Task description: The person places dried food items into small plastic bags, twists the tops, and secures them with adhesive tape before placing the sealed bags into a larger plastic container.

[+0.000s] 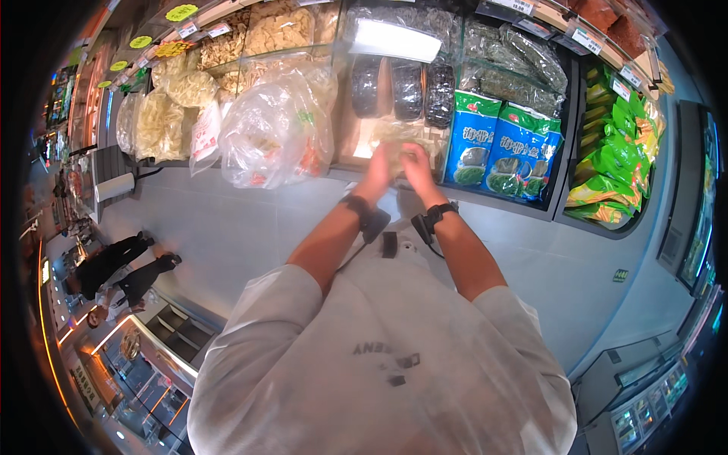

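Note:
My left hand (pixel 376 174) and my right hand (pixel 418 170) are close together at the front edge of a display bin. Both sets of fingers are curled in at a clear plastic bag (pixel 413 133) with pale contents that I cannot make out. Glare and blur soften the fingertips. Just beyond lie dark round packs in clear wrap (pixel 407 89), beside a bare beige strip of the bin floor (pixel 345 140). To the right, blue and green seaweed packets (pixel 475 140) stand side by side.
A big clear plastic bag (pixel 269 129) hangs over the counter edge at left, next to bagged yellowish dried goods (pixel 161 125). Green packets (pixel 613 155) fill the right-hand bin. Glass dividers and price tags (pixel 588 39) line the far side. Another person (pixel 125 277) stands at far left.

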The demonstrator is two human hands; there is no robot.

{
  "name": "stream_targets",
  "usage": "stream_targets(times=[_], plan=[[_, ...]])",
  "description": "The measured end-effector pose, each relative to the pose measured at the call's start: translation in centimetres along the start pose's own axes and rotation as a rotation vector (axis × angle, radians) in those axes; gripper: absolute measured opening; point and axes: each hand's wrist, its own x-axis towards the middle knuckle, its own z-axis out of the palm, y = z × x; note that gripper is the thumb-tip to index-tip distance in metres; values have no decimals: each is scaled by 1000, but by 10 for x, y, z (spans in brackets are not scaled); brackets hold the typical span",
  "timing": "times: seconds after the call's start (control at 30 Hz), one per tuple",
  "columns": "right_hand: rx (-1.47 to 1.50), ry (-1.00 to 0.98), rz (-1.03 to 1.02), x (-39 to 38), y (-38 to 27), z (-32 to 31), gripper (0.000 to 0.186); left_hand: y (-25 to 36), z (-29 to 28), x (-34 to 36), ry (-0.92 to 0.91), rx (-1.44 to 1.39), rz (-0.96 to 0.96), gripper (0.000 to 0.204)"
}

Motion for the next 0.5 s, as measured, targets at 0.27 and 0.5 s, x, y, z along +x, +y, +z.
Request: stream_targets(times=[0.27, 0.5], plan=[[-27, 19, 257, -2, -21, 4, 35, 21, 12, -8, 148, 98, -107, 37], [-207, 149, 194, 0, 21, 6, 47, 12, 5, -14, 197, 1011, 208, 39]])
